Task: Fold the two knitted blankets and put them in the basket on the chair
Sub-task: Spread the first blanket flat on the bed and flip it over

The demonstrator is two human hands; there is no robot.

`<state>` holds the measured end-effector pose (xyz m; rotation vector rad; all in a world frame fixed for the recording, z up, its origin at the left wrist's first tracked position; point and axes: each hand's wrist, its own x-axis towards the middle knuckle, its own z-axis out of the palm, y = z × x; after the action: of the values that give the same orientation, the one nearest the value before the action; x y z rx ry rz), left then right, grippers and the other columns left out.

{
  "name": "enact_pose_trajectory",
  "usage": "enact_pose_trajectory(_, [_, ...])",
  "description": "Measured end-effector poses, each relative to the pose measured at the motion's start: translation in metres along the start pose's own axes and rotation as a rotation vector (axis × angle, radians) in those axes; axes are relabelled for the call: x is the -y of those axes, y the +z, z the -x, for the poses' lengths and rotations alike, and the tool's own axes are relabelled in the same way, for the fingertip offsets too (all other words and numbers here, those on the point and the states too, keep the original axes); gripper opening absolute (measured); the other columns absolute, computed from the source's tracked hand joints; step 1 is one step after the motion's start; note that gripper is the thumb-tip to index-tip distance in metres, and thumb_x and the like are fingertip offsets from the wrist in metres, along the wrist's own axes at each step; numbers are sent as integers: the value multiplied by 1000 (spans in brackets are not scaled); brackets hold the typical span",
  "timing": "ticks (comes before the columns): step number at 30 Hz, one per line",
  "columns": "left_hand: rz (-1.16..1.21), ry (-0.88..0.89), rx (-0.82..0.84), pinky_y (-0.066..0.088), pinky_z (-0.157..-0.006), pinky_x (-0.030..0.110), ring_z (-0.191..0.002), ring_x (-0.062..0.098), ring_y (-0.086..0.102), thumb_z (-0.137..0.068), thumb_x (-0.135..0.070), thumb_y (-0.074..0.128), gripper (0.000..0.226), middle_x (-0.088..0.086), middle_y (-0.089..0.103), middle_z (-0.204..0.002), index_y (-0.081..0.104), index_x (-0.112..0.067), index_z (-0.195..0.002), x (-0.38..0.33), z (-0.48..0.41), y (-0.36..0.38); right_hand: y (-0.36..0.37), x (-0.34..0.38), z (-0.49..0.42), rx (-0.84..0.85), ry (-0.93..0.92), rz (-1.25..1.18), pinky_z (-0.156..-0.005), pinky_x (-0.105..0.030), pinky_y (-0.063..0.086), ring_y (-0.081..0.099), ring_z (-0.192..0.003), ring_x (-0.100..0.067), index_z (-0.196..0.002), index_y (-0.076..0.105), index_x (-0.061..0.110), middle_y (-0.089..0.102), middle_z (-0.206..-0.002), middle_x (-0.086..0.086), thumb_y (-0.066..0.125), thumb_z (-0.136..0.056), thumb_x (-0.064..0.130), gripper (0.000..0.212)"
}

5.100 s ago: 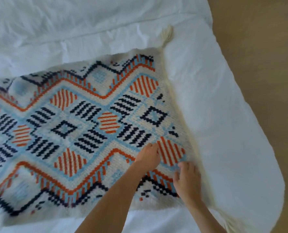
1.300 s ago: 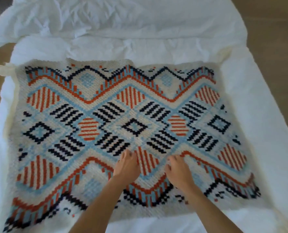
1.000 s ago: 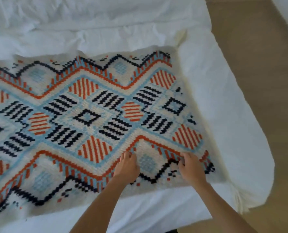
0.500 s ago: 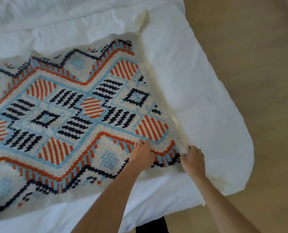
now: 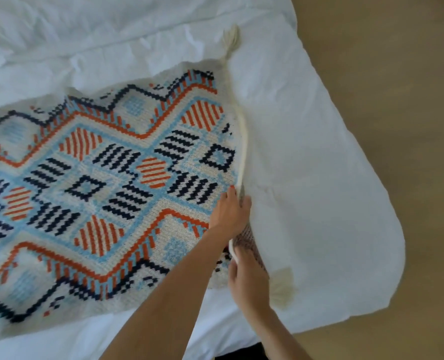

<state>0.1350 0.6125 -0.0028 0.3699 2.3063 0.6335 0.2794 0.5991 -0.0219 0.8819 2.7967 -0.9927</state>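
Both bare forearms enter from the 6 o'clock edge and reach toward 1 o'clock. The left hand (image 5: 230, 213) lies farther out, knuckles up, its fingers curled and pinched shut around a thin raised edge. The right hand (image 5: 249, 278) sits nearer the body, at about 5 o'clock from the left one and close beside it, back of the hand up, fingers bent down and closed in a grip, its fingertips out of sight
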Motion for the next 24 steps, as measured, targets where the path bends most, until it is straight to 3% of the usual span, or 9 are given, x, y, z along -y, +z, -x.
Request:
enact_pose_trajectory(3, [26,-6,-113,53,-67,36,-83,23,57,-99,-28,35,24,10,53,-103,38,-9,-114,14,-6,-28,19,25,10,31,-55,-35,-38,-15,35,58,-53,-9,-87,52,19,56,-73,5,71,-74,9,25])
enact_pose_trajectory(5, [8,-17,-193,43,-54,30,-72,21,55,-101,-23,33,18,9,56,-95,41,-9,-109,28,-9,-50,30,42,16,35,-96,-55,-36,-16,35,58,-49,-10,-86,49,19,55,-73,4,72,-74,9,28])
enact_pose_trajectory(8, [-8,-45,-281,33,-48,28,-61,18,49,-101,-21,31,15,6,52,-81,42,-10,-100,54,-10,-84,46,69,23,55,-149,-72,-35,-12,30,56,-45,-8,-88,50,19,54,-74,4,68,-77,11,23])
enact_pose_trajectory(10, [15,-78,-314,27,-44,27,-55,14,41,-101,-19,31,16,3,47,-73,41,-10,-93,76,-11,-106,61,89,29,68,-150,-83,-32,-14,36,57,-45,-8,-93,47,20,56,-76,4,55,-84,18,12])
enact_pose_trajectory(13, [56,-122,-311,27,-43,27,-51,15,39,-101,-17,31,16,3,46,-69,42,-10,-92,112,-6,-137,88,120,38,116,-113,-65,-29,-17,37,56,-42,-8,-96,44,21,58,-77,5,38,-86,27,13])
enact_pose_trajectory(19, [150,-165,-269,27,-44,28,-52,15,37,-101,-18,30,18,3,42,-67,39,-11,-87,210,20,-201,152,205,65,185,-57,-68,-34,-23,36,59,-47,-16,-100,42,23,58,-79,1,44,-87,26,13])
enact_pose_trajectory(22, [190,-177,-270,29,-45,27,-53,15,39,-101,-17,32,19,3,44,-67,41,-10,-85,271,32,-235,189,252,86,204,-32,-61,-43,-25,39,63,-59,-19,-107,48,20,57,-86,-2,59,-85,16,25])
enact_pose_trajectory(24, [205,-185,-275,30,-45,26,-55,14,40,-100,-14,33,18,2,45,-68,42,-10,-86,311,38,-255,210,283,97,230,17,-61,-54,-25,41,65,-77,-21,-115,51,17,55,-98,-4,55,-91,17,25])
